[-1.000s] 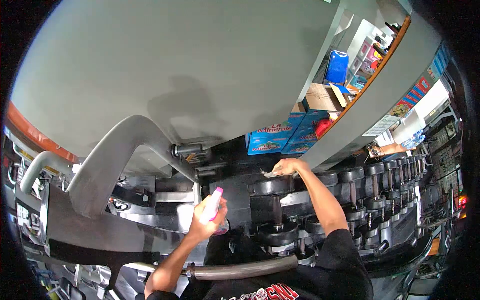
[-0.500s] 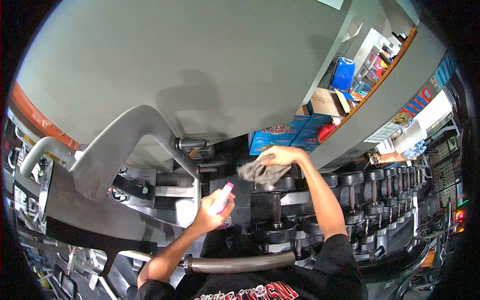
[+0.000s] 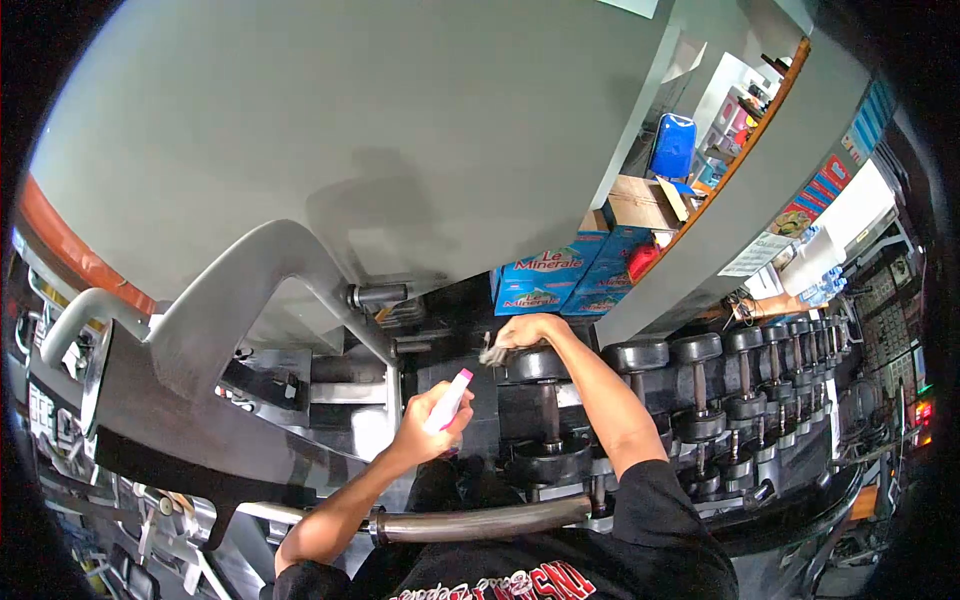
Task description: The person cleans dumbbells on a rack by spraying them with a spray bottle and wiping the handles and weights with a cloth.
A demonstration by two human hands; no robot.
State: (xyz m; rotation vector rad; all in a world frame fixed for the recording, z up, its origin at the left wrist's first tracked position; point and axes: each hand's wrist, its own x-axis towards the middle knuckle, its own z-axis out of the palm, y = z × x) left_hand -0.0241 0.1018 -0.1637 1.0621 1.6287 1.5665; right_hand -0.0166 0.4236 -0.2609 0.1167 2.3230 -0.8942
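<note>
My left hand is closed around a spray bottle with a white and pink spray head, its lower part mostly behind my fingers. My right hand grips a grey cloth, which pokes out past the fingertips. Cloth and fingers are right at the upper end of a large black dumbbell, the nearest in the rack. Its grey handle and lower round head show below my right hand.
More dumbbells run off to the right in rows. A grey machine frame stands at left, and a metal bar crosses before my body. Blue Le Minerale boxes are stacked by the grey wall.
My right hand has moved left and down with the cloth, which now looks bunched and mostly covered by the hand. My left hand holds the bottle almost where it was.
</note>
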